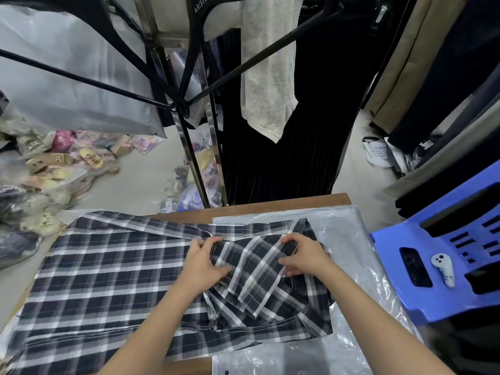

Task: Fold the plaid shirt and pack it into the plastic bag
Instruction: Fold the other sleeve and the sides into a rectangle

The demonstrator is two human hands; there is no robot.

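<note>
left hand and right hand, fingers curled and pinching cloth, sit at the right end of the plaid shirt, whose length runs left over the plastic bag.

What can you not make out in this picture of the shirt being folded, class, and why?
All in the head view:
- plaid shirt: lower left end cut off by the frame edge.
- plastic bag: mostly covered by the shirt, so its opening is hidden.
- packets on the floor: blurred.
- white device on the blue stool: markings too small to read.
</note>
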